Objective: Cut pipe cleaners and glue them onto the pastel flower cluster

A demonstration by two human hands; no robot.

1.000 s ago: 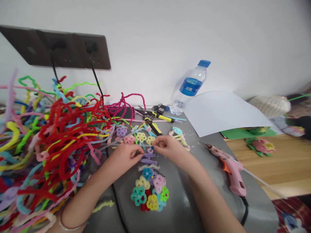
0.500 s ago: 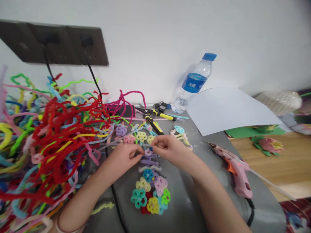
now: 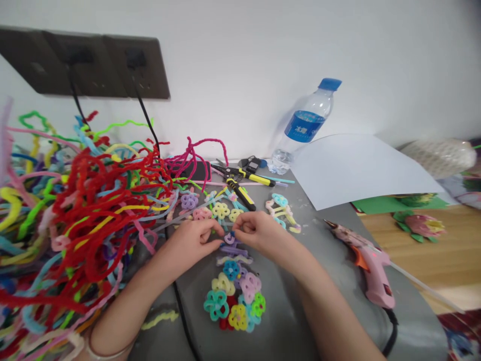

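My left hand (image 3: 195, 239) and my right hand (image 3: 258, 231) meet over the grey tabletop (image 3: 300, 301), both pinched on a small purple pipe-cleaner piece (image 3: 230, 239) with a blue bit at its top. Their fingertips almost touch. Just below the hands lie more purple and pale twisted strips (image 3: 233, 255). Nearer to me sits a cluster of finished pipe-cleaner flowers (image 3: 235, 298) in teal, yellow, pink, green and blue. Behind the hands lie loose flowers (image 3: 220, 211) in purple, pink and yellow.
A big tangle of coloured pipe cleaners (image 3: 75, 215) fills the left. Black-and-yellow cutters (image 3: 240, 183) lie behind the hands, a water bottle (image 3: 304, 128) and a white sheet (image 3: 356, 168) at the back right. A pink glue gun (image 3: 366, 263) lies to the right.
Both hands stay pinched on the purple piece with small finger shifts; the view has drifted slightly, so the bottle and glue gun sit a little further right.
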